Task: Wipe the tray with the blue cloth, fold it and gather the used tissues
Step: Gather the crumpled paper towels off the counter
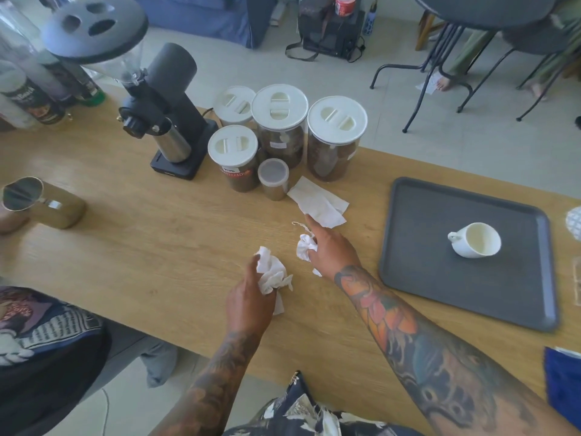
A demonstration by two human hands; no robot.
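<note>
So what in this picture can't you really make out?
- Blue cloth, head view: cut off by the right edge, so whether it is folded is unclear.
- White patterned object beyond the tray: cropped by the right edge, unidentifiable.
- Jar label: too small and blurred to read.
- Right hand: the crumpled tissue sits under it; what else the palm covers is hidden.

The blue cloth point(564, 385) is cut off by the right edge.
</note>
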